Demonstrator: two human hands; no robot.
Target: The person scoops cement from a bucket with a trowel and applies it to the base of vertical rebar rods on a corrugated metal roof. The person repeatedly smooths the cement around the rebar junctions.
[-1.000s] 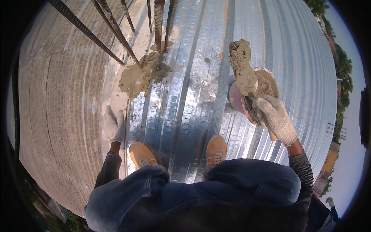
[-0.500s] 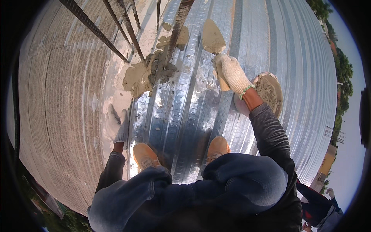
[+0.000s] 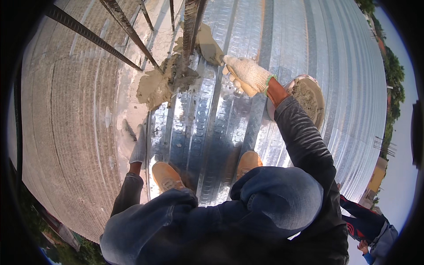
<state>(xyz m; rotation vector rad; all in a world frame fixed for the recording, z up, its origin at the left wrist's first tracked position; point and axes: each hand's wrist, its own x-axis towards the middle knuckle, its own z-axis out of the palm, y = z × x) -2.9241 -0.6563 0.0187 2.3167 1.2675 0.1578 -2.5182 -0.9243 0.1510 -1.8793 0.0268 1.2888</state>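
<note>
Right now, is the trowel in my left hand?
No, your right hand grips the trowel by its handle.

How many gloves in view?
2: one glove on the left hand, by the pale concrete strip; another on the right hand, holding the trowel. More may be hidden on the other person.

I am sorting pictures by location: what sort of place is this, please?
Probably an outdoor building site, judging by bare steel bars, ribbed metal sheeting and a bucket of mortar-like mix.
</note>
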